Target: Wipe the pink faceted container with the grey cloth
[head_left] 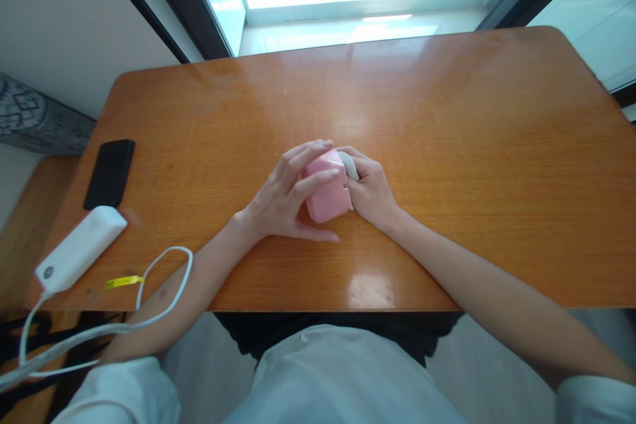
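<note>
Near the middle of the table sits a small pink box-shaped object (pixel 327 200) with rounded edges and a notch on its right side. My left hand (pixel 293 189) is around it from the left, with fingers over its top and face and the thumb stretched out below. On the other side, my right hand (pixel 371 187) has its fingers closed round a light grey piece (pixel 348 165), which looks like a cloth or soft pad. This grey piece lies against the right side of the pink object. My right fingertips are partly hidden behind both things.
A black phone (pixel 109 173) and a white power strip-like block (pixel 82 248) lie on the table's left side. A white cable (pixel 163 313) with a yellow tag (pixel 124 282) loops over my left forearm. The wooden table (pixel 472 146) reaches a window at the back.
</note>
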A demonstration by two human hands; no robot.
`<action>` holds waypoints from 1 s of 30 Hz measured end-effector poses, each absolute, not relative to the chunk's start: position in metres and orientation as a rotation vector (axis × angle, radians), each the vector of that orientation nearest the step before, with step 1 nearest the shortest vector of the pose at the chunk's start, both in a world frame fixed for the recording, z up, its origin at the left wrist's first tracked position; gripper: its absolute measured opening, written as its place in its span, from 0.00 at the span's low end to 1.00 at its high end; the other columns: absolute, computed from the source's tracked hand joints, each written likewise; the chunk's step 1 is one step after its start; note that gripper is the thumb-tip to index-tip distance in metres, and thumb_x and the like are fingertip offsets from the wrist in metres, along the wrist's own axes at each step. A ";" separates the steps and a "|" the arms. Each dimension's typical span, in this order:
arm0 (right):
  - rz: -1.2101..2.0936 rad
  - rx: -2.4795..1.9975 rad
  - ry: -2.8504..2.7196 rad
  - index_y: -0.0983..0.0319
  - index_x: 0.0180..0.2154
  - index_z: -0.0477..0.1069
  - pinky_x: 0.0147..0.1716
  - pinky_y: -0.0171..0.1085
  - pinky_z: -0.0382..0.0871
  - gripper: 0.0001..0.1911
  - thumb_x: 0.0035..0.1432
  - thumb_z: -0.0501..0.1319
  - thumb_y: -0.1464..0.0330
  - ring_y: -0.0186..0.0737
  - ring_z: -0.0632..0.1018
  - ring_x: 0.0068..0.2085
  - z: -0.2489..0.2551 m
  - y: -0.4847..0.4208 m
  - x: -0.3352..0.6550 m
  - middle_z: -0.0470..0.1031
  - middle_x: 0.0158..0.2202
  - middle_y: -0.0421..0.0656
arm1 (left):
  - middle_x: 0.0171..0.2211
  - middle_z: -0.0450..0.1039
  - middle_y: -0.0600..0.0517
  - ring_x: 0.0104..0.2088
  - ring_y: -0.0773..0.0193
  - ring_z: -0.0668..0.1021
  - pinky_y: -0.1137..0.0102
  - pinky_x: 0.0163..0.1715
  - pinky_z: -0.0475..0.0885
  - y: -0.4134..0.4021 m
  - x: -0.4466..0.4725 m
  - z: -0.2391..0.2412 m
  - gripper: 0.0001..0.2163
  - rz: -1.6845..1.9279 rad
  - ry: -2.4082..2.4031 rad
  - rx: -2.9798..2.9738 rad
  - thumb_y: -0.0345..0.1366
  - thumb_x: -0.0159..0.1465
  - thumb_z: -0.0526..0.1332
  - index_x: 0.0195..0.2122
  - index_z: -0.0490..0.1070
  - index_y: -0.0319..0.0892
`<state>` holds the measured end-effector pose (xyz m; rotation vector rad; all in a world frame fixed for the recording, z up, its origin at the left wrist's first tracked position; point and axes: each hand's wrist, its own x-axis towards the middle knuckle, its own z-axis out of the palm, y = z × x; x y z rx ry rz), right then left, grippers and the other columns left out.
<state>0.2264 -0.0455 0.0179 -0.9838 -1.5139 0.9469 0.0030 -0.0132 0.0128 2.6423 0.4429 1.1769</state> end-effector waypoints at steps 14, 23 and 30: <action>0.804 -0.946 -1.605 0.53 0.43 0.88 0.58 0.52 0.83 0.06 0.70 0.70 0.63 0.50 0.85 0.58 0.014 -0.048 0.225 0.82 0.65 0.45 | 0.68 0.68 0.37 0.72 0.39 0.74 0.40 0.70 0.75 -0.017 0.017 0.013 0.45 1.219 0.402 2.192 0.61 0.63 0.76 0.74 0.58 0.52; 0.965 -0.984 -1.522 0.54 0.41 0.88 0.51 0.44 0.82 0.07 0.71 0.70 0.63 0.45 0.86 0.50 0.021 -0.046 0.226 0.87 0.51 0.43 | 0.80 0.54 0.41 0.77 0.31 0.68 0.36 0.72 0.71 -0.012 0.005 0.011 0.56 1.238 0.520 2.556 0.75 0.52 0.75 0.77 0.56 0.62; 0.997 -0.963 -1.522 0.55 0.40 0.88 0.50 0.45 0.82 0.11 0.72 0.70 0.57 0.45 0.85 0.50 0.021 -0.044 0.229 0.87 0.50 0.44 | 0.76 0.65 0.42 0.74 0.41 0.71 0.38 0.69 0.76 -0.015 0.008 0.011 0.44 1.215 0.457 2.778 0.55 0.62 0.80 0.74 0.60 0.62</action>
